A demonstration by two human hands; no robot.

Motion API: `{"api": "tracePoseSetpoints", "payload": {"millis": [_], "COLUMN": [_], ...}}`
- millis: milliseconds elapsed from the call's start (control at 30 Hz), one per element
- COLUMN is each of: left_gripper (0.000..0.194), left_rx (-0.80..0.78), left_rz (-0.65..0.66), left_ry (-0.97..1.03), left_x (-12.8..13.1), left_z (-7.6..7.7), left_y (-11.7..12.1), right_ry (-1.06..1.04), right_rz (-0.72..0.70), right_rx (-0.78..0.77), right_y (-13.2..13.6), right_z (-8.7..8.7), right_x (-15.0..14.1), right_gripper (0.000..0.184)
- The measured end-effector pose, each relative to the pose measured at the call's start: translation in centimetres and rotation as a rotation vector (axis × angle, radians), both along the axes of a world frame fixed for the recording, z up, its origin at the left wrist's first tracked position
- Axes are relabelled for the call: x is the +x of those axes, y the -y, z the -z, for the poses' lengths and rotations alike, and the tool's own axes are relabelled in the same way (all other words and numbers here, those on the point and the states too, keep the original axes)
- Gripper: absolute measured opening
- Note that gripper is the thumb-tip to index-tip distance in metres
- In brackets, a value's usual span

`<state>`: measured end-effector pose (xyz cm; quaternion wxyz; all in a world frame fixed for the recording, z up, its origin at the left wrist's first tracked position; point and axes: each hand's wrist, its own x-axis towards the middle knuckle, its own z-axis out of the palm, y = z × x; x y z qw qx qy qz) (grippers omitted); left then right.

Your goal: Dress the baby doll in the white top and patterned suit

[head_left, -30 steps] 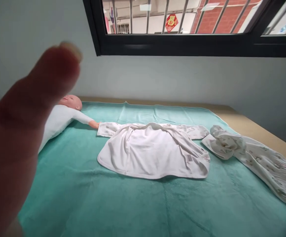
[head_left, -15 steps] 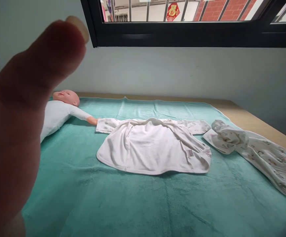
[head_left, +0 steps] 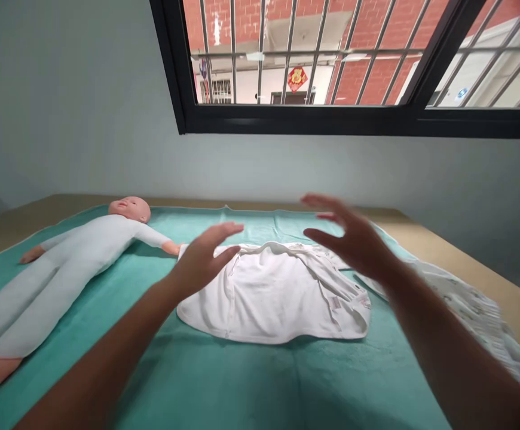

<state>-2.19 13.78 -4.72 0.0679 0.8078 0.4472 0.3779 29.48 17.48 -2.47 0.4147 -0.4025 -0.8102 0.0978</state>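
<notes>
A white baby shirt [head_left: 273, 298] lies spread out, its plain side showing and its sleeves towards the wall. Over its left part hovers my left hand [head_left: 204, 260], fingers stretched out and holding nothing. Above the right sleeve is my right hand [head_left: 354, 236], slightly blurred, with thumb and fingers apart and nothing in them. To the left a baby doll [head_left: 94, 242] in a white body suit lies on its back, one hand by the shirt's left sleeve. Patterned baby trousers [head_left: 461, 292] lie at the right, partly hidden behind my right forearm.
A green blanket [head_left: 224, 382] covers most of the wooden table [head_left: 506, 283], under the doll and clothes. Behind it rises a pale wall [head_left: 260, 167] with a dark-framed window [head_left: 296, 122] and metal bars outside.
A thumb close to the camera at the left is gone. Both hands now reach forward over the shirt. The view has tilted up, showing more window, and more of the doll.
</notes>
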Motion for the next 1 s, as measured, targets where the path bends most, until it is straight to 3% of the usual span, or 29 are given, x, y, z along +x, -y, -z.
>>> {"api": "tracePoseSetpoints", "payload": {"millis": [133,200,300,400,567,767,900,1000], "left_gripper": [0.036,0.037,0.039,0.034,0.032,0.022,0.024,0.019], "left_rx": [-0.150,-0.224,-0.356,-0.454,-0.582,-0.501,-0.401,-0.322], "left_rz": [0.044,0.014,-0.090,-0.141,-0.085,-0.125,-0.272,-0.370], "left_ry": [-0.298,-0.310,-0.234,-0.198,-0.121,-0.047,-0.001,-0.005], "left_x": [0.5,1.0,1.7,1.7,0.6,0.5,0.3,-0.1], "left_z": [6.0,7.4,7.1,6.0,5.4,5.5,6.5,7.6], "left_y": [-3.2,-4.6,-7.1,-9.9,-11.4,-10.4,-11.0,-11.6], "right_ry": [0.168,0.252,0.318,0.363,0.361,0.236,0.120,0.182], "right_rz": [-0.007,-0.016,0.165,0.354,0.430,0.494,0.541,0.613], "right_rx": [-0.173,-0.223,-0.291,-0.325,-0.284,-0.202,-0.068,-0.022], "right_y": [-2.2,-3.6,-5.4,-7.1,-8.4,-8.4,-8.5,-8.7], "right_z": [4.9,7.3,9.0,9.2,9.9,11.1,11.1,11.3], "right_x": [-0.9,-0.8,0.3,2.0,4.2,4.8,4.9,5.1], "right_gripper": [0.033,0.031,0.029,0.028,0.011,0.021,0.023,0.022]}}
